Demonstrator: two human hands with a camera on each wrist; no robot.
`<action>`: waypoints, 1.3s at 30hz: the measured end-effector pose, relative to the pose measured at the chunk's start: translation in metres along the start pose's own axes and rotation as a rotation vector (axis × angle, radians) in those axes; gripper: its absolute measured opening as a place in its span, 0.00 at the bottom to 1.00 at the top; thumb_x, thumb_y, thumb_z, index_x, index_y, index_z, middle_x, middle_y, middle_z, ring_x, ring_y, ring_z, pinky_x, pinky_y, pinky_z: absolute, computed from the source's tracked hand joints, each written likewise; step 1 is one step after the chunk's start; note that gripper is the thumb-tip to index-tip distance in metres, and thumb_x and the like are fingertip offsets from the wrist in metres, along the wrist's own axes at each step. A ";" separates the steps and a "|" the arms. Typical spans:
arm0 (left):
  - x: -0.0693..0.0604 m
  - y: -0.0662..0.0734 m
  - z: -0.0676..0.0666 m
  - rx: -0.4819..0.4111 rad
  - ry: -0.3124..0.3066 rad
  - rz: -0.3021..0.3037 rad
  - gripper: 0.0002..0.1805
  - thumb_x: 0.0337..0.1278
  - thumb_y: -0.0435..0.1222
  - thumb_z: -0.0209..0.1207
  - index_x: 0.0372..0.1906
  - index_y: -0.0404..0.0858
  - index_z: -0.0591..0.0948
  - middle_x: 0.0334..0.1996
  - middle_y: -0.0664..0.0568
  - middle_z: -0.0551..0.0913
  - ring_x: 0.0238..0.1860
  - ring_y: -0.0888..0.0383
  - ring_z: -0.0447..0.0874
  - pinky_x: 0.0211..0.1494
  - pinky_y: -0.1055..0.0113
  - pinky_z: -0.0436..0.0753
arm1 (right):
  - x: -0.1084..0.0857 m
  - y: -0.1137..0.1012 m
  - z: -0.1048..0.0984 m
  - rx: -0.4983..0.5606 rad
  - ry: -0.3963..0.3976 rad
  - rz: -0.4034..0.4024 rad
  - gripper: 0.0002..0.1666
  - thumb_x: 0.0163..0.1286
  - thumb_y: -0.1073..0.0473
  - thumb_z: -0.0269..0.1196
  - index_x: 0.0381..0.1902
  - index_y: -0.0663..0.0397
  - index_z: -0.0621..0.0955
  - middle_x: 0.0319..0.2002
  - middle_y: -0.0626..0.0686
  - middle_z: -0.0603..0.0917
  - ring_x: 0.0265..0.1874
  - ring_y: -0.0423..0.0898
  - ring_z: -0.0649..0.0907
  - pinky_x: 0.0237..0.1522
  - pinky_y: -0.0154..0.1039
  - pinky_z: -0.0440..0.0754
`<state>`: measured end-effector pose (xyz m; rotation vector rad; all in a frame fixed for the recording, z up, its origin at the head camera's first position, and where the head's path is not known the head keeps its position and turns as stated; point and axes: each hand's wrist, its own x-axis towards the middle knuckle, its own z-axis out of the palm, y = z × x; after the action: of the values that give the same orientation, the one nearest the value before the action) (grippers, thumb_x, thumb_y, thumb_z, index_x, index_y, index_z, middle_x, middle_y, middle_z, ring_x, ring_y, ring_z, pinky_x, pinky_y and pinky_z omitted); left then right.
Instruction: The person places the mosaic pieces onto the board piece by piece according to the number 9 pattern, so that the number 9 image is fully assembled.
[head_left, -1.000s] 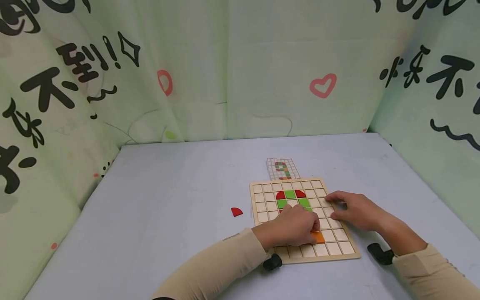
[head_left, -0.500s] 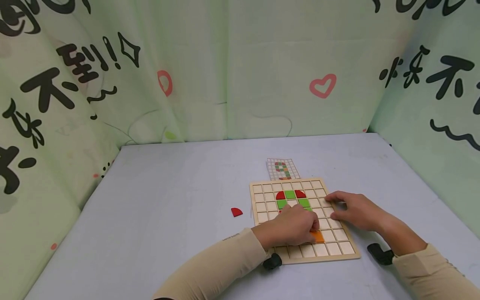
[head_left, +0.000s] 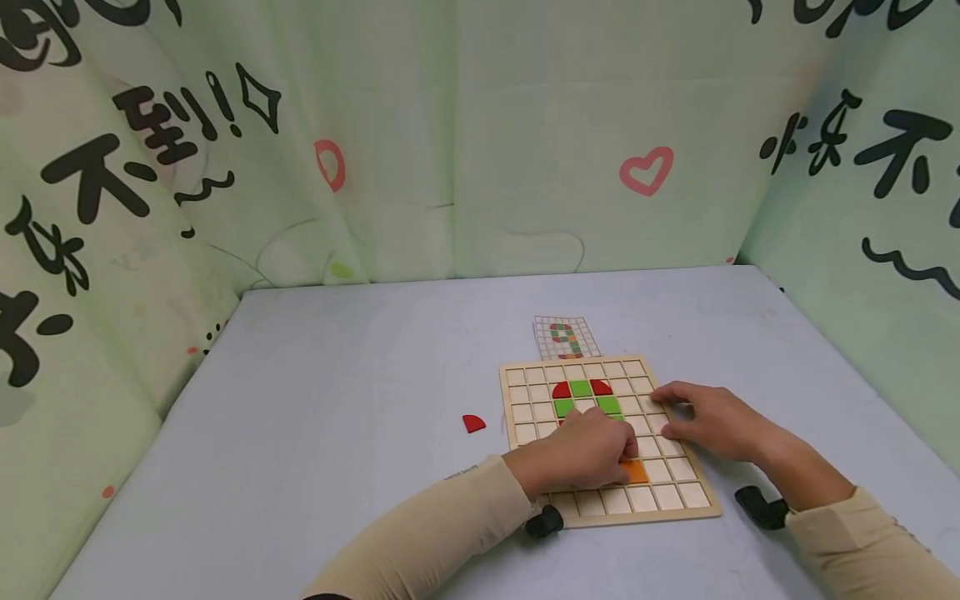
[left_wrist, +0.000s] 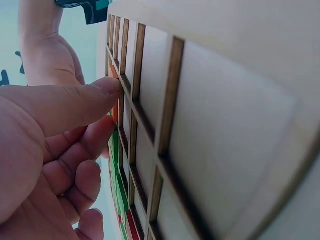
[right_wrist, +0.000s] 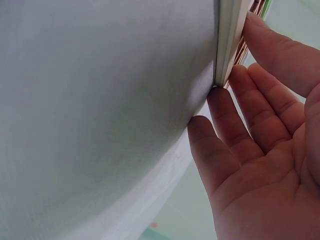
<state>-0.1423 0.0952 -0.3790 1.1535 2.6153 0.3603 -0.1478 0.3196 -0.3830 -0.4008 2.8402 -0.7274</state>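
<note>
A wooden grid board (head_left: pixel 637 522) lies on the table in the head view, with red and green pieces set in its far cells. Over its near half, my left hand (head_left: pixel 581 452) pinches an orange square tile (head_left: pixel 637 472) at the grid. The left wrist view has thumb and index finger close together on the orange tile (left_wrist: pixel 115 111), its far side hidden. At the board's right edge rests my right hand (head_left: pixel 708 421), fingers fairly straight. In the right wrist view its fingertips touch the board's side (right_wrist: pixel 229 45), and the thumb lies at the top.
Left of the board lies a loose red quarter-round piece (head_left: pixel 473 424). A printed pattern card (head_left: pixel 564 333) sits behind the board, partly covered by it. Green curtains (head_left: pixel 525 167) with lettering surround the white table (head_left: pixel 337 400).
The orange tile and left fingertips have shifted very slightly away from me. My right hand and the board have stayed in place.
</note>
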 end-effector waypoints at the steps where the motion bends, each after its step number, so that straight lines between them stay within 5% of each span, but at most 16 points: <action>1: 0.000 0.000 0.000 0.000 -0.001 -0.001 0.09 0.57 0.44 0.71 0.41 0.51 0.84 0.26 0.68 0.75 0.37 0.67 0.68 0.38 0.69 0.64 | 0.000 0.000 0.000 0.001 0.000 0.000 0.29 0.63 0.56 0.70 0.60 0.60 0.78 0.59 0.66 0.79 0.60 0.67 0.74 0.58 0.64 0.70; 39: -0.009 -0.014 -0.008 -0.138 -0.021 -0.019 0.11 0.57 0.44 0.71 0.44 0.52 0.84 0.34 0.70 0.79 0.38 0.69 0.70 0.39 0.77 0.70 | 0.000 0.000 0.001 0.001 -0.004 0.008 0.29 0.64 0.56 0.70 0.60 0.61 0.78 0.60 0.67 0.77 0.59 0.67 0.74 0.57 0.65 0.70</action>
<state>-0.1483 0.0787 -0.3749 1.0805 2.5372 0.5132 -0.1474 0.3188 -0.3840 -0.3896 2.8359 -0.7255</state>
